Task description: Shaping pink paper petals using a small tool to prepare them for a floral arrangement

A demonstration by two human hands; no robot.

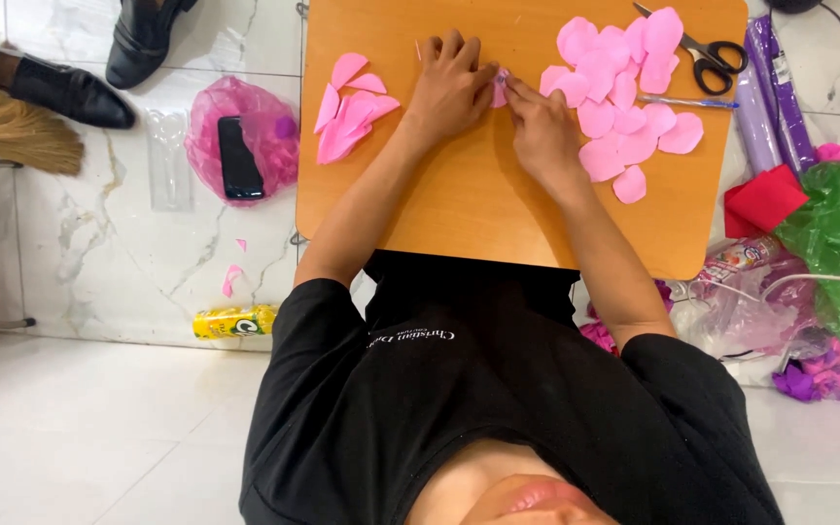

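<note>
Landmark: wooden table [498,219].
Pink petal [501,87]: small, near the table's far edge at its middle; mostly hidden, long axis unclear.
Left hand [451,86]: fingers curled, pinching the petal.
Right hand [543,131]: fingertips pinching the same petal.
Flat petals [624,117]: right part of the table.
Folded petals [347,112]: left part of the table.
Scissors [707,49]: table's far right corner, handles towards the table's right edge.

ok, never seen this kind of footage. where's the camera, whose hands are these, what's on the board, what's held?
There is no machine and only one picture. The camera sits on a person's head and looks down, so their own black shirt fills the bottom and both arms reach away from it. The left hand and right hand meet over a wooden board, fingers pinching a small pink piece. Pink paper petals lie in a left pile and a larger right pile. Scissors and a pen lie beyond the right pile.
</note>
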